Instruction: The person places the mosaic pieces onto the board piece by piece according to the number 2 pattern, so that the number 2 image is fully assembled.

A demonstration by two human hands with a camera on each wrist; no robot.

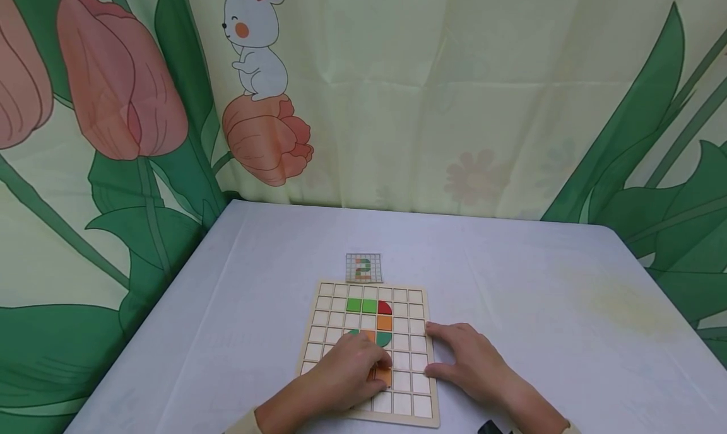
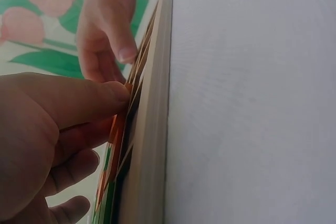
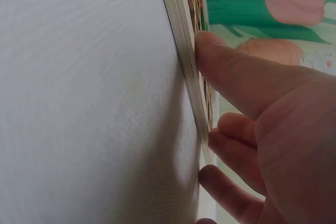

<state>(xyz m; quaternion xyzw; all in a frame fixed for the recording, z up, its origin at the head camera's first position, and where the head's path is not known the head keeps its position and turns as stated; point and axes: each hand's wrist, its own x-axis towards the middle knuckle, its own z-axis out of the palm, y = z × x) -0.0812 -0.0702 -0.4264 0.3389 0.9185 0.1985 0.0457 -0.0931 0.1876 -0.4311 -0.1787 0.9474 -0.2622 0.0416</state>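
Observation:
A wooden grid board (image 1: 417, 383) lies on the table with coloured tiles in some of its squares. My left hand (image 1: 349, 368) is over its lower middle, pinching an orange square tile (image 1: 384, 376) between thumb and fingers at the grid. Above that hand are two light green squares (image 1: 361, 305), a red rounded tile (image 1: 384, 308), another orange square (image 1: 384, 323) and a dark green rounded tile (image 1: 384, 339). Other tiles are partly covered by the left hand. My right hand (image 1: 477, 364) touches the board's right edge with its thumb and fingertips, fingers extended.
A small pattern card (image 1: 364, 268) with a coloured figure on a grid lies just beyond the board. The table (image 1: 511, 270) has a white cover. Behind it hangs a curtain (image 1: 397, 106) printed with tulips and a rabbit. Something black (image 1: 489, 427) shows near the right wrist.

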